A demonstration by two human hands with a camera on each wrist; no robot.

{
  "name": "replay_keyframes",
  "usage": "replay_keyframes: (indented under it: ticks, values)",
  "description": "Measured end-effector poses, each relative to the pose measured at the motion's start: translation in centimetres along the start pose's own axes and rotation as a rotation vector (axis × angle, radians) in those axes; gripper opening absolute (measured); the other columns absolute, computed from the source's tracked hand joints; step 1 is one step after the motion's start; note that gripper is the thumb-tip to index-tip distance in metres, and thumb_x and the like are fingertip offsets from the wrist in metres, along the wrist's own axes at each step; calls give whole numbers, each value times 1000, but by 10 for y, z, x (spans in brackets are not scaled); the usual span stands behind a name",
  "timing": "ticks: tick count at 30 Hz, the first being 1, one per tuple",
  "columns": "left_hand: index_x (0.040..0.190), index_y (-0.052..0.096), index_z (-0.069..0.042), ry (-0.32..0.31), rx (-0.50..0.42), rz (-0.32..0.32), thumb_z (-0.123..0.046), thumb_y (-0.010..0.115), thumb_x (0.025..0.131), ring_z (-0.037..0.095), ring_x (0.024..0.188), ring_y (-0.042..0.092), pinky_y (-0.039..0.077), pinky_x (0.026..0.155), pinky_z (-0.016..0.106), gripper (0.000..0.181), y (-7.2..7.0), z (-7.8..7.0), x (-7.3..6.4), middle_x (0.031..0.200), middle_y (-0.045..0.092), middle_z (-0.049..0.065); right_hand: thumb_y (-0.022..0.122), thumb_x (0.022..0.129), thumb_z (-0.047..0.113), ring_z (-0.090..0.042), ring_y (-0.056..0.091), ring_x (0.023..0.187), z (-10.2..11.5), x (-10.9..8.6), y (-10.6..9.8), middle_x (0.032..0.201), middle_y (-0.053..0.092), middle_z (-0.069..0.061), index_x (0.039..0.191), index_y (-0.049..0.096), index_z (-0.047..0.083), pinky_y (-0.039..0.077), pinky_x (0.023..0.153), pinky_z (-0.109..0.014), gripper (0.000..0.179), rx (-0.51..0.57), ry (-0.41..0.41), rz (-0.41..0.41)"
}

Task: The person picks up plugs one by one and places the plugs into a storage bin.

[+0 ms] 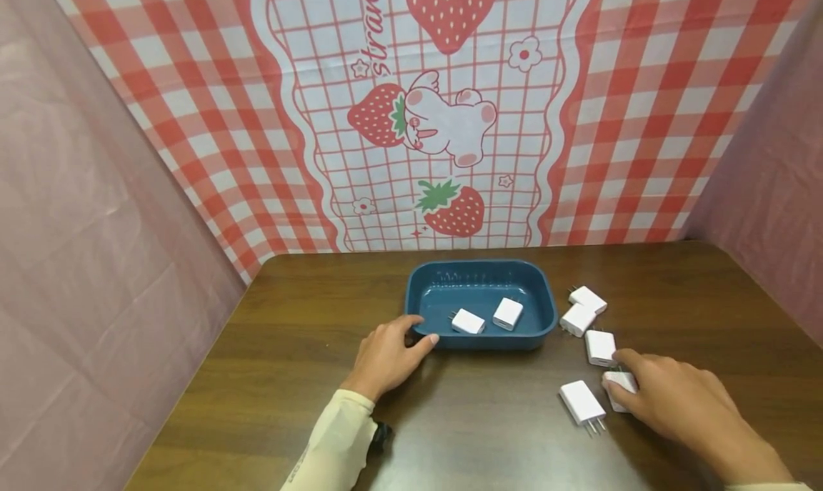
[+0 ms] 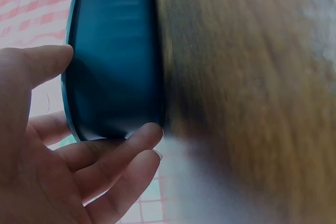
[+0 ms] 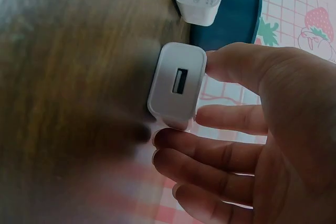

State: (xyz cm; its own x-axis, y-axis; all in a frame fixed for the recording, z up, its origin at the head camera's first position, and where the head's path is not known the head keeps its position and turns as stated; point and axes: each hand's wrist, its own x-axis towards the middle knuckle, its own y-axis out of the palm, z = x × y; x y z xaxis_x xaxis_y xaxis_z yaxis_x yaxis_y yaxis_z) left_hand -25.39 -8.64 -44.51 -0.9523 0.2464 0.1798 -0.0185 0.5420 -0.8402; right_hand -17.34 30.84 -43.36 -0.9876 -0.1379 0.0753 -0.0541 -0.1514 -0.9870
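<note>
Along the back of the space hangs a red-and-white gingham cloth [image 1: 630, 119], its pale central panel [image 1: 514, 169] printed with strawberries, small flowers, stars, sideways lettering and a white cartoon animal lying on its side. Pink fabric closes off both flanks, one sheet on the left [image 1: 71, 248] and another on the right [image 1: 771, 162], both creased. Below them spreads a dark brown wood-grain table [image 1: 308, 319] with rounded far corners; a pale glare lies over its near part.

Toward the far edge of the table sits a deep teal rectangular tray [image 1: 489, 342] with rounded corners. The left hand [image 1: 388, 351], below a pale yellow sleeve [image 1: 337, 434], grips its near left corner, thumb at the rim and other fingers against the wall. Two white USB wall chargers lie inside the tray, apart from each other.

Right of the tray, on the wood, the right hand [image 1: 684, 398] pinches another white charger [image 3: 177, 81] between thumb and fingers; whether it touches the table I cannot tell. Four more chargers lie near it, the farthest two touching.
</note>
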Motion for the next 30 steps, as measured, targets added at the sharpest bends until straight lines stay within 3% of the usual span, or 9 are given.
replay_keyframes:
  ticks: [17, 30]
  values:
    - [132, 66, -18, -7, -4, -9, -57, 62, 93, 24, 115, 64, 50, 92, 50, 56, 1, 0, 0, 129, 67, 2, 75, 85, 33, -41, 67, 83, 1, -10, 7, 101, 68, -14, 117, 66, 7, 47, 55, -59, 42, -9, -11, -57]
    - [132, 66, -17, 8, -14, -14, -57, 61, 93, 24, 111, 65, 51, 88, 50, 56, 2, 1, -1, 125, 69, 2, 80, 80, 31, -30, 65, 76, 1, -20, 13, 90, 64, -4, 108, 68, 11, 46, 52, -54, 36, -10, -34, -93]
